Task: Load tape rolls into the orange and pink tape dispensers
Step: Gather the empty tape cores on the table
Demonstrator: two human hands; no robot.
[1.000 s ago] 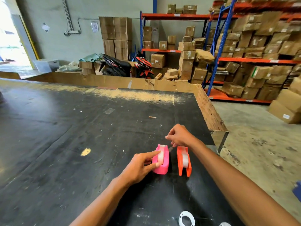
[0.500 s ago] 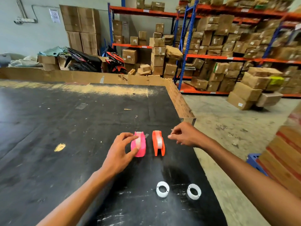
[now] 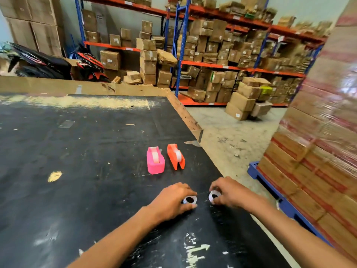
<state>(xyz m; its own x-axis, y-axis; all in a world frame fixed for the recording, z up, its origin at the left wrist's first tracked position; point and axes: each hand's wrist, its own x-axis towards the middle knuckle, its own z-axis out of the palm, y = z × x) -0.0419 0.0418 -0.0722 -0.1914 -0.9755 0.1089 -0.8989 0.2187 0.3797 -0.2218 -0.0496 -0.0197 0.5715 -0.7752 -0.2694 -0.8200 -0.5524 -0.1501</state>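
A pink tape dispenser (image 3: 155, 160) and an orange tape dispenser (image 3: 176, 159) stand side by side on the black table (image 3: 77, 161), each with a clear tape roll sitting in it. Nearer to me lie two white ring-shaped tape rolls. My left hand (image 3: 173, 200) has its fingers closed around the left white roll (image 3: 189, 199). The fingers of my right hand (image 3: 229, 192) pinch the right white roll (image 3: 214, 196). Both rolls rest on the table surface, partly covered by my fingers.
The table's right edge (image 3: 193, 124) runs close to the dispensers, with concrete floor beyond. A shrink-wrapped pallet of cartons (image 3: 318, 151) on a blue pallet base stands at the right. Shelving racks with cardboard boxes (image 3: 212, 64) fill the background.
Both hands have left the dispensers and come back toward me onto the two white rolls. The view has turned to the right and tipped down.
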